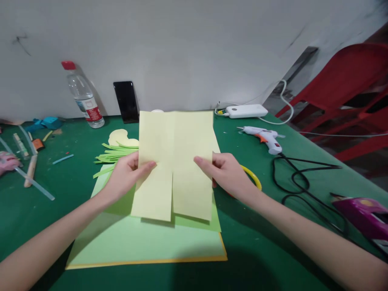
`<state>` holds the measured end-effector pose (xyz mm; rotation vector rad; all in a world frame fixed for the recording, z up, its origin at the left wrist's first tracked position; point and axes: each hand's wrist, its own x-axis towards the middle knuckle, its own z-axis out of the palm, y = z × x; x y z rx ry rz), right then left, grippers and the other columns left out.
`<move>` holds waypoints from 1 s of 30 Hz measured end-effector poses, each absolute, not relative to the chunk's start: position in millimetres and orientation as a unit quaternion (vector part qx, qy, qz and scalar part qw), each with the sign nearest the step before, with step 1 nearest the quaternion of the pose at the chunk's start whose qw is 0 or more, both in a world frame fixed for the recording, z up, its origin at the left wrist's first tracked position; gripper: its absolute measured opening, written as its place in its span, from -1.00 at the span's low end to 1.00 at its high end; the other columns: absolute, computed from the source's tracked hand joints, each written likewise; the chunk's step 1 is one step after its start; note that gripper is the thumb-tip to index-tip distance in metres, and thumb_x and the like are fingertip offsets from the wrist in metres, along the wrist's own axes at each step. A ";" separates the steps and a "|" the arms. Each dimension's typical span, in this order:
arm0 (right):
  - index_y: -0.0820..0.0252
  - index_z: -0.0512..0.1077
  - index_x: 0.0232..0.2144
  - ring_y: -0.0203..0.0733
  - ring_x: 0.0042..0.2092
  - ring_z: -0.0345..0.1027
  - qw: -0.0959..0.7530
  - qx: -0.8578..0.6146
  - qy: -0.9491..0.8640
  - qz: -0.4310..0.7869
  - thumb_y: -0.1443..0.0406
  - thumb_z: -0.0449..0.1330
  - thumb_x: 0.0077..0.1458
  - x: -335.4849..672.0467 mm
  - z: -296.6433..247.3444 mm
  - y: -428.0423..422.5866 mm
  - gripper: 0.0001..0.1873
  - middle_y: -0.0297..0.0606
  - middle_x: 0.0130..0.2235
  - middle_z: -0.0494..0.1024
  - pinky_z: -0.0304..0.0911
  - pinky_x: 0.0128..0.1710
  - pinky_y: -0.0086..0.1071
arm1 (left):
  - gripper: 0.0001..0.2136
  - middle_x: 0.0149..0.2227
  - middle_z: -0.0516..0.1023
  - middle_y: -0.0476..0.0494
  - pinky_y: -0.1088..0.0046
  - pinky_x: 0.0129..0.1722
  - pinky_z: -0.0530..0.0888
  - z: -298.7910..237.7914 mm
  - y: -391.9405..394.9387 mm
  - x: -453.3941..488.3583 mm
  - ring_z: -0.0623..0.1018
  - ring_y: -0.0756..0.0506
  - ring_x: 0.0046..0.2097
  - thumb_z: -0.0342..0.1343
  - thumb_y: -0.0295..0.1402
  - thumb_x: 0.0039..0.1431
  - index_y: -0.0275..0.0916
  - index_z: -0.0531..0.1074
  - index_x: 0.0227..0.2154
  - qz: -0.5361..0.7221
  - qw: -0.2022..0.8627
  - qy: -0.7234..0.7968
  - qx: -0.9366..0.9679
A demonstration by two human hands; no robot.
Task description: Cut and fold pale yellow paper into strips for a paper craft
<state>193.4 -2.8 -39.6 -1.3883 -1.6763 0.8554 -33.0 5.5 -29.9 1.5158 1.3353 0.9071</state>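
Note:
A pale yellow sheet of paper is held up between my two hands, with a slit running from its bottom edge to about the middle. My left hand pinches its left side, thumb on the near face. At the right side my right hand grips it the same way. Below lies a stack of light green sheets with an orange edge showing at the front. Green paper strips and a cream paper cutout lie just beyond my left hand, partly hidden by the sheet.
A glue gun with a black cord lies at right, near a white power strip and a purple object. Behind stand a bottle and a phone. Glue sticks lie left; a red chair stands right.

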 end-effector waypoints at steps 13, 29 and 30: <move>0.14 -0.11 -0.70 -0.43 -0.60 -0.18 0.418 -0.556 -0.662 0.277 0.11 -0.01 0.06 190.5 -45.4 -0.3 -0.54 -0.48 -0.66 -0.07 -0.17 -0.65 -0.45 | -0.77 -0.46 0.48 0.00 0.58 -0.56 0.34 -44.7 6.6 -28.8 0.43 0.01 -0.48 0.03 -0.18 0.09 -0.20 0.37 -0.26 0.386 0.451 0.507 0.625; 0.20 0.38 -0.55 -0.27 -0.48 0.30 0.371 -0.476 -0.606 0.519 0.12 0.15 -0.04 199.8 -30.5 -6.2 -0.74 -0.31 -0.54 0.42 0.18 -0.55 -0.43 | -0.80 -0.33 0.55 -0.08 0.49 -0.39 0.46 -43.0 9.2 -36.3 0.53 -0.07 -0.32 0.08 -0.21 0.06 -0.20 0.45 -0.32 0.422 0.508 0.466 0.589; 0.20 0.37 -0.58 -0.27 -0.50 0.30 0.374 -0.484 -0.602 0.513 0.11 0.15 -0.03 197.8 -32.4 -6.2 -0.72 -0.31 -0.57 0.41 0.16 -0.58 -0.44 | -0.79 -0.32 0.55 -0.07 0.51 -0.40 0.45 -43.5 8.5 -34.1 0.52 -0.06 -0.33 0.07 -0.19 0.07 -0.20 0.45 -0.33 0.423 0.505 0.475 0.583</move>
